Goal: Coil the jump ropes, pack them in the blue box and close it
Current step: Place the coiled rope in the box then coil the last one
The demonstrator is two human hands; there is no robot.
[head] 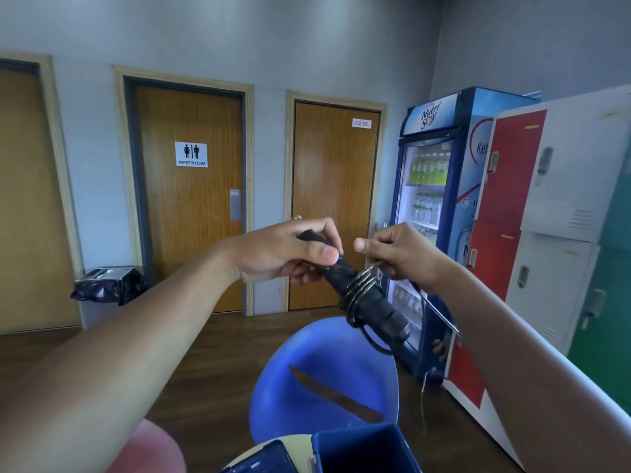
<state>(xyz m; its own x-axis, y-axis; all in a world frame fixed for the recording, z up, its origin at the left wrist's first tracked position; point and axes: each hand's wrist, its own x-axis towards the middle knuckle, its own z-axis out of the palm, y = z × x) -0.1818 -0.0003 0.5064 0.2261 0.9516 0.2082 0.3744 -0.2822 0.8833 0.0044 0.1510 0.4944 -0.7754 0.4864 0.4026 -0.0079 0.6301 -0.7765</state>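
Observation:
My left hand (pixel 290 252) grips the upper end of the black jump rope handles (pixel 372 298), which slant down to the right in front of me. A thin dark rope (pixel 358 288) is wound in several turns round the middle of the handles. My right hand (pixel 399 254) pinches the rope just above those turns, and a loose length of it hangs down past my right forearm toward the floor. The open blue box (pixel 365 450) stands at the bottom edge of the view, below the handles; its inside looks dark. A dark blue lid-like piece (pixel 263 459) lies to its left.
A blue plastic chair (pixel 324 377) stands just beyond the box. To the right are a drinks fridge (pixel 433 213) and red, white and green lockers (pixel 546 206). Wooden doors (pixel 191 199) line the far wall, with a bin (pixel 109 283) at the left.

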